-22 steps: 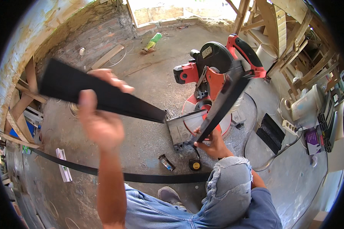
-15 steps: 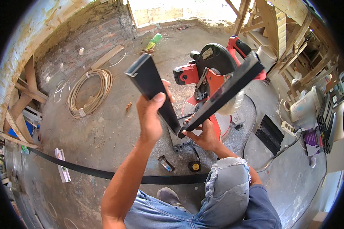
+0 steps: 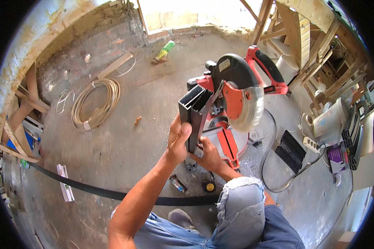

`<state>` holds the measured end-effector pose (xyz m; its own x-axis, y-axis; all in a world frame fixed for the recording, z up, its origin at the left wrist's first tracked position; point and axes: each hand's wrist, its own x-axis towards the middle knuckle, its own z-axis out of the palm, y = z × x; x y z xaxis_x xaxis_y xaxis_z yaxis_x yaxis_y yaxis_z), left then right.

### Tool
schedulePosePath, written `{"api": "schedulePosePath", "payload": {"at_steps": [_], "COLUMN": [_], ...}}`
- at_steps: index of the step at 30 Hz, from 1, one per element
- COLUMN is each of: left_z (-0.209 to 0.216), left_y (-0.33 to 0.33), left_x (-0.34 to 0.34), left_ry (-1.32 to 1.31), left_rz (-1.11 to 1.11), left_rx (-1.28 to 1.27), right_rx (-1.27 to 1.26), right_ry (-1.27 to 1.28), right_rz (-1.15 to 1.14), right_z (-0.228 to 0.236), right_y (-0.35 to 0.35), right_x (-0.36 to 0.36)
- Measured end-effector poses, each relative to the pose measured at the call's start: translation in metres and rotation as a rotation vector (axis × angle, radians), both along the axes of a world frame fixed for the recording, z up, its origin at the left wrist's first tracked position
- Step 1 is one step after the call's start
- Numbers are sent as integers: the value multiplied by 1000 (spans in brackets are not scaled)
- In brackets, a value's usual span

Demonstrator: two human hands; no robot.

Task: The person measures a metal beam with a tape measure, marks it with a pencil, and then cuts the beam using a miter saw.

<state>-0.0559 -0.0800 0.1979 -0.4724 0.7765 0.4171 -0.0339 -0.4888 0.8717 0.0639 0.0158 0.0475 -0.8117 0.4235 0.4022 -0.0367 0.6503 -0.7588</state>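
Note:
Two short black metal channel profiles stand side by side, pressed together, their open ends pointing up and away from me. My left hand (image 3: pixel 178 142) is wrapped round the left profile (image 3: pixel 184 119), thumb across its near face. Lower down, my right hand (image 3: pixel 210 156) grips the bottom end of the right profile (image 3: pixel 200 117). Just behind them sits a red and black mitre saw (image 3: pixel 235 106) with its head raised and a clear blade guard. Below my hands, a tape measure (image 3: pixel 209 186) and a small tool (image 3: pixel 178 183) lie on the floor.
A long black profile (image 3: pixel 99 191) crosses the floor before my legs. A level (image 3: pixel 65 182) lies at left, a cable coil (image 3: pixel 113 92) beyond it. To the right are a power strip (image 3: pixel 311 144), black pieces (image 3: pixel 291 152), a bucket (image 3: pixel 330 120) and the saw's cord.
The two profiles have swung from a wide V into line against each other. My left hand has moved right and down, and my right hand has shifted slightly left.

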Motion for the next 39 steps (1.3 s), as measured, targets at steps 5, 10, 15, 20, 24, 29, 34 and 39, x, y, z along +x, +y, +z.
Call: {"api": "schedulePosePath", "payload": {"at_steps": [5, 10, 15, 20, 24, 29, 34, 39], "left_z": [-5, -8, -8, -9, -11, -12, -11, -14], "left_y": [3, 3, 2, 5, 5, 7, 6, 6], "left_x": [-3, 0, 3, 3, 1, 0, -3, -4], "left_ry": [39, 9, 32, 21, 1, -3, 10, 41], "left_rz": [33, 9, 24, -23, -21, -38, -35, -35], "left_rx": [12, 4, -21, 22, 14, 17, 28, 30], "right_rx": [84, 72, 47, 40, 64, 60, 67, 90], "right_ry": [16, -33, -46, -72, -107, -142, -76, -33], "right_rz": [13, 63, 100, 92, 82, 46, 43, 42], "right_z": [9, 11, 14, 13, 15, 15, 11, 2], "right_y": [-1, 8, 11, 12, 12, 15, 10, 10], "right_x": [-3, -3, 0, 0, 0, 3, 0, 0]}}
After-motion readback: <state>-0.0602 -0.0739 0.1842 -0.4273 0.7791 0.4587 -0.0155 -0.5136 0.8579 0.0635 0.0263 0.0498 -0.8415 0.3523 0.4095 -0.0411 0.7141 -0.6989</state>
